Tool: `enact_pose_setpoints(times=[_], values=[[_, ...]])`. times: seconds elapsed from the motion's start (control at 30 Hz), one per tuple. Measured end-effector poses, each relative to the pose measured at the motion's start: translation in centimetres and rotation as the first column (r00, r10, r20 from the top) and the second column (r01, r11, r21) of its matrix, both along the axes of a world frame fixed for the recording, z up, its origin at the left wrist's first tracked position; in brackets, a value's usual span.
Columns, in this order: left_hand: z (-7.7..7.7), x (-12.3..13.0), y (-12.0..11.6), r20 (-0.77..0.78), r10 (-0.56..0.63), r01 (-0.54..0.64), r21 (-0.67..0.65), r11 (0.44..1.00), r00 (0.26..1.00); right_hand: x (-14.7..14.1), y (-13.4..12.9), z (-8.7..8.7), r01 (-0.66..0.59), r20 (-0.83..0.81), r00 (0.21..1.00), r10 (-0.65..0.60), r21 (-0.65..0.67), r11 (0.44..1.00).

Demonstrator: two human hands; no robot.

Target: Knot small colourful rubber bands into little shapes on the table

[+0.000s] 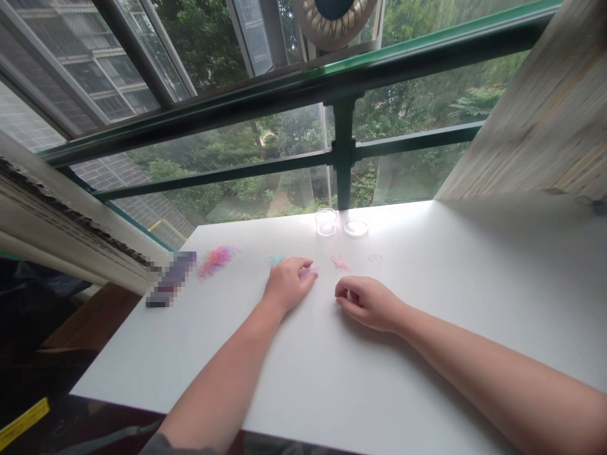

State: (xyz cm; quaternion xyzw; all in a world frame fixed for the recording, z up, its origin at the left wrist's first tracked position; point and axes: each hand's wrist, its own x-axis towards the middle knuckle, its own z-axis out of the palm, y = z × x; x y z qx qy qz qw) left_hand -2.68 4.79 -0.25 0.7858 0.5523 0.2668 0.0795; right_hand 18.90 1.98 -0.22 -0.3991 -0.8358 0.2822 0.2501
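Note:
My left hand rests over a small purple pile on the white table, its thumb and fingers apart around it. Just behind that hand a light blue pile shows in part. My right hand lies on its side nearer the front, fingers curled toward the thumb; what is between the fingertips, if anything, is too small to tell. A pink pile lies beyond it, with a pale, whitish pile to the right. A larger multicoloured pile of small bands sits at the left.
At the table's back edge stand a clear round container and a clear round lid. A blurred dark object lies along the left edge. Behind the white table are a green railing and window.

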Motion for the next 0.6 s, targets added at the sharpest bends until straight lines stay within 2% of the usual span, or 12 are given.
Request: enact_pose_setpoints(times=[0.1, 0.27, 0.33, 0.4, 0.43, 0.47, 0.5, 0.57, 0.6], values=[[0.4, -1.2, 0.1, 0.08, 0.026, -0.03, 0.038, 0.999, 0.996, 0.0, 0.0, 0.0, -0.003, 0.01, 1.0, 0.003, 0.0, 1.0], [1.0, -4.0, 0.5, 0.265, 0.134, -0.151, 0.045, 0.987, 0.955, 0.0, 0.0, 0.0, 0.003, 0.028, 1.0, -0.003, -0.016, 1.0], [1.2, -4.9, 0.7, 0.354, 0.184, -0.213, 0.045, 0.976, 0.917, 0.0, 0.0, 0.1, 0.005, 0.033, 0.999, -0.005, -0.019, 1.0], [1.4, -6.0, 1.1, 0.495, 0.225, -0.292, 0.062, 0.954, 0.839, 0.1, -0.1, 0.1, 0.006, 0.036, 0.999, -0.005, -0.023, 1.0], [1.6, -6.7, 1.3, 0.591, 0.243, -0.34, 0.056, 0.939, 0.769, 0.1, -0.1, 0.0, -0.001, 0.041, 0.999, 0.002, -0.031, 1.0], [1.9, -7.4, 1.5, 0.703, 0.26, -0.392, 0.029, 0.92, 0.662, 0.1, -0.1, -0.1, -0.002, 0.043, 0.999, 0.004, -0.038, 0.999], [2.3, -8.3, 1.7, 0.815, 0.274, -0.433, -0.032, 0.901, 0.51, 0.2, -0.1, -0.2, -0.009, 0.051, 0.999, 0.012, -0.046, 0.999], [3.3, -10.1, 2.2, 0.958, 0.272, -0.435, -0.208, 0.876, 0.09, 0.3, 0.0, -0.6, -0.016, 0.075, 0.997, 0.02, -0.056, 0.998], [4.0, -10.8, 2.4, 0.961, 0.252, -0.383, -0.277, 0.881, -0.114, 0.4, 0.0, -0.9, -0.018, 0.097, 0.995, 0.024, -0.056, 0.998]])
